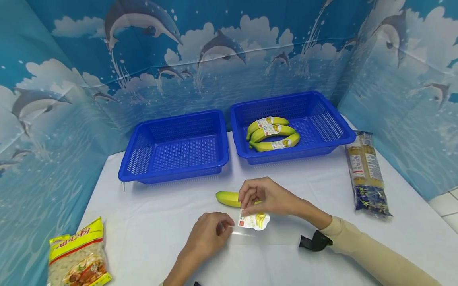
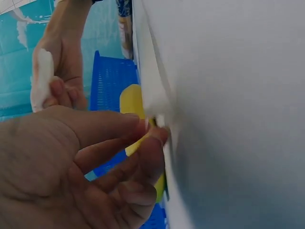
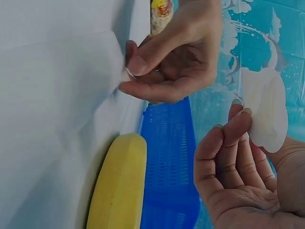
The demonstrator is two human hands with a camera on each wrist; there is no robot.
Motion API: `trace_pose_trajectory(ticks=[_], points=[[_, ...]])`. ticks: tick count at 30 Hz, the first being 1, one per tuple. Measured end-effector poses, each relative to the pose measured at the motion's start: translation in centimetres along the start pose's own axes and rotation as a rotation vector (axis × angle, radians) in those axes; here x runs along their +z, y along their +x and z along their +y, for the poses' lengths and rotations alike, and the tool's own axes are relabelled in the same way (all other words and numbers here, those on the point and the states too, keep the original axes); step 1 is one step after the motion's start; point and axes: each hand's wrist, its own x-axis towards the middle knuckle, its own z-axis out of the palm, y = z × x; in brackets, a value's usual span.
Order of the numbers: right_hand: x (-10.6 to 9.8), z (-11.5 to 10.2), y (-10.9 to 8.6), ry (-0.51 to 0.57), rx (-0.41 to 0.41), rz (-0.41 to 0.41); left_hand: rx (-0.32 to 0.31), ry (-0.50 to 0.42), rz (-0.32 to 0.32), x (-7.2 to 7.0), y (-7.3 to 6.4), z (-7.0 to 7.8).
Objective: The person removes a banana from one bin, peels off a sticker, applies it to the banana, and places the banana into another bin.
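Observation:
Between thumb and fingertips, my right hand (image 1: 270,197) pinches a white banana-print sticker (image 1: 253,221) just above the table. Its pale back (image 3: 269,109) faces the right wrist view. Down on the cloth lies a clear backing sheet (image 1: 266,237); my left hand (image 1: 205,235) pinches its near-left corner, as the left wrist view shows thumb and finger meeting there. Behind both hands a single yellow-green banana (image 1: 226,198) lies on the table, its right end hidden by my right hand. The same banana (image 3: 119,183) stands out large in the right wrist view.
At the back are two blue baskets: the left one (image 1: 174,173) bare inside, the right one (image 1: 322,111) holding three labelled bananas (image 1: 273,131). A yellow food bag (image 1: 80,254) lies front left, a long noodle-like packet (image 1: 366,171) at right. A black strap (image 1: 315,241) sits by my right wrist.

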Motion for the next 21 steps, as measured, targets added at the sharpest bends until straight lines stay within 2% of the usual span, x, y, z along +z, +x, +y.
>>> trace_pose_trajectory(ticks=[2,4,6,10,12,14,16,21], points=[[-0.1,0.1,0.0,-0.003,0.013,-0.002,-0.011,0.002,0.02,-0.3,-0.1,0.2],[-0.2,0.2,0.0,-0.008,0.02,-0.004,-0.014,-0.058,0.036,-0.7,-0.1,0.2],[-0.3,0.3,0.0,-0.013,0.025,-0.006,-0.012,-0.174,0.037,-1.0,0.1,0.3],[-0.3,0.4,0.0,-0.02,0.031,0.002,-0.055,-0.473,-0.013,-1.4,0.6,0.6],[-0.3,0.5,0.0,-0.025,0.033,0.008,-0.085,-0.554,-0.028,-1.4,0.8,0.7],[-0.3,0.5,0.1,-0.028,0.027,0.013,-0.105,-0.583,-0.029,-1.5,1.0,0.9],[-0.3,0.6,0.2,-0.031,0.018,0.013,-0.112,-0.571,-0.027,-1.6,1.1,1.1],[-0.1,0.7,0.3,-0.033,0.012,0.014,-0.095,-0.559,-0.038,-1.7,1.5,1.6]])
